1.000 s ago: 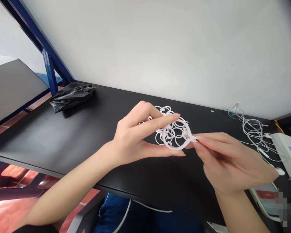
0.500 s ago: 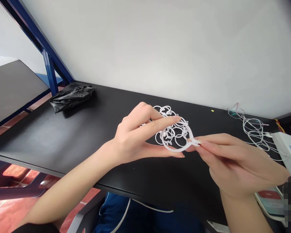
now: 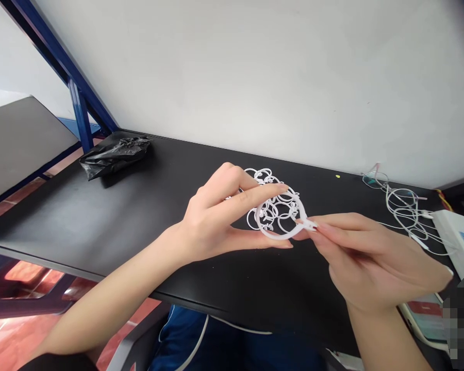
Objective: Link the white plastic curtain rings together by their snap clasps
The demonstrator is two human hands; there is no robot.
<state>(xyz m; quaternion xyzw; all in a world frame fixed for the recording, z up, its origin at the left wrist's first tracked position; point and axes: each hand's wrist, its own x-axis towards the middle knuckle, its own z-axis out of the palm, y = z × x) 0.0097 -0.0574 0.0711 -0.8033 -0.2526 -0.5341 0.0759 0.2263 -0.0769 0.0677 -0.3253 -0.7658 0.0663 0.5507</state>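
White ring [image 3: 281, 237]: held up between both hands, above the black table and in front of the pile of rings; location slightly right of picture centre.
Axis: loop near round; with its tab [image 3: 308, 224] counted, the longest line runs left to right, dipping slightly rightward.
Pointing: tab end faces right, toward the right hand; round end faces left, into the left hand; the hole is turned to the camera, with the pile visible through it.
Left hand [image 3: 214, 211]: grasping the loop, fingers along its upper side, thumb under its lower side.
Right hand [image 3: 371, 263]: thumb and finger pinching the tab; exact contact partly hidden by the fingertips.
Pile of rings [image 3: 269, 179]: similar white loops on the table, overlapping, partly covered by the left hand.
Black table [image 3: 158, 196]: pale wall [image 3: 255, 77] behind it.
Black plastic bag [image 3: 118, 156]: crumpled, far left corner, well apart from the hands.
White cable [image 3: 400, 214]: tangled, right side, beside glasses [image 3: 376, 179].
White box [image 3: 454, 234]: right edge, near the cable.
Phone [image 3: 425, 320]: by the right wrist, partly hidden.
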